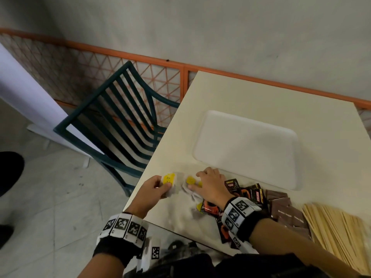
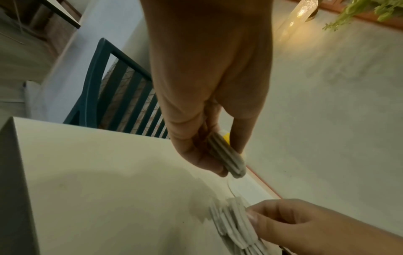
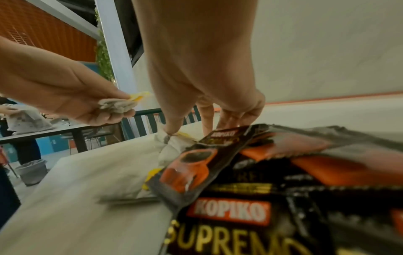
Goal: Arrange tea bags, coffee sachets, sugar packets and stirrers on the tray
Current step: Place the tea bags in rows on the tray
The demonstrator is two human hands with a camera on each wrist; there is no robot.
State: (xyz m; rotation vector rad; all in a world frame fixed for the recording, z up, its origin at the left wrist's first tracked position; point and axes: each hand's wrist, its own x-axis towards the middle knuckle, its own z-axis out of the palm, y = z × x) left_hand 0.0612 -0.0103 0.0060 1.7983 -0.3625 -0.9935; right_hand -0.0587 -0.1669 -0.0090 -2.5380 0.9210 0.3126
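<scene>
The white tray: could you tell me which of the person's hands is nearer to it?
Right. The right hand rests on tea bags just beside the white tray, at its near-left corner; the left hand, holding a stack of tea bags, is farther left, near the table edge.

Cream tabletop (image 1: 251, 93) set against grey wall (image 1: 200, 27). Orange rail (image 1: 124, 54) w/ lattice panel (image 1: 70, 69) along wall base. Dark teal slatted chair (image 1: 120, 121) at tabletop's left edge. Pale tiled floor (image 1: 50, 197). White post (image 1: 30, 97) far left. Lit lamp (image 2: 301, 15), green plant (image 2: 366, 10) in left wrist view.

Dark green slatted chair (image 1: 120, 119), cream table (image 1: 230, 93), orange lattice fence (image 1: 84, 63), grey wall (image 1: 200, 27)
</scene>
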